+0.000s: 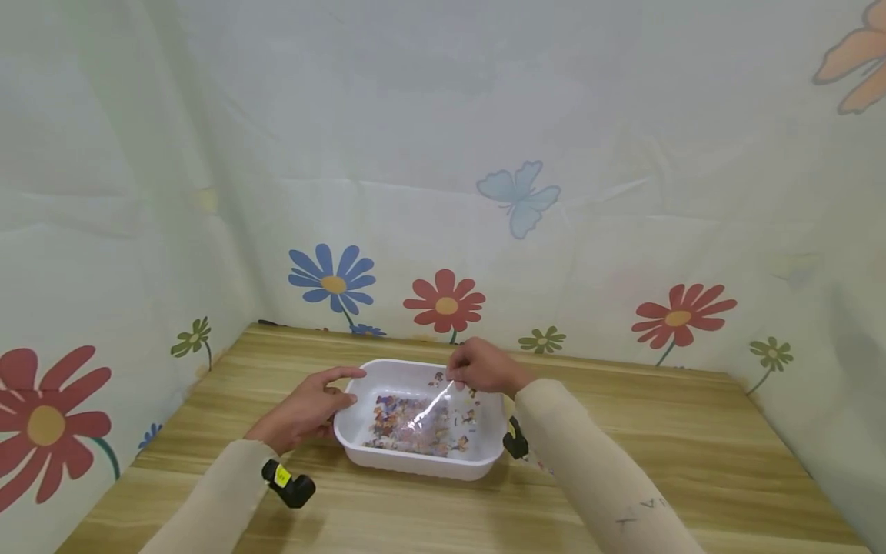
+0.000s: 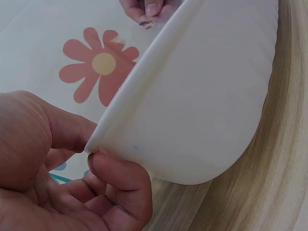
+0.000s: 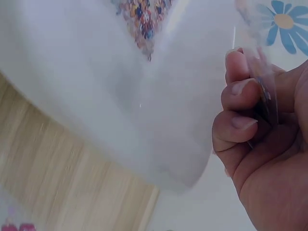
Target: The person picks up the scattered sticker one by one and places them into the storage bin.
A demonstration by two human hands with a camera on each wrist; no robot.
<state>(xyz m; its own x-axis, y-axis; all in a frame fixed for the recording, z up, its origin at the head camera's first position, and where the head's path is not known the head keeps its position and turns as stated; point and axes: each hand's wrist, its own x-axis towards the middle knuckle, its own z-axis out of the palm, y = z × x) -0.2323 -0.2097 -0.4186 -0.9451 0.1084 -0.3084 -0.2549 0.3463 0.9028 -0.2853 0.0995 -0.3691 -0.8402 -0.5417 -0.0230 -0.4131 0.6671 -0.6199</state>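
A white plastic tub (image 1: 457, 467) stands on the wooden table. Many small colourful pieces (image 1: 394, 419) show inside it, overlapped by shiny clear plastic (image 1: 428, 415). My left hand (image 1: 308, 404) holds the tub's left end; in the left wrist view, its thumb and curled fingers (image 2: 125, 175) pinch the rim (image 2: 110, 115). Over the far right part of the tub, my right hand (image 1: 487, 367) pinches the clear plastic. The right wrist view has this plastic (image 3: 262, 77), with small coloured bits showing on it, between the thumb side and curled fingers of that hand (image 3: 274, 134).
The wooden table (image 1: 657, 454) reaches back to a pale cloth wall (image 1: 429, 100) printed with flowers and butterflies. Black cameras (image 1: 294, 488) sit at both wrists. Something pale with a pink patch (image 3: 18, 227) shows low in the right wrist view.
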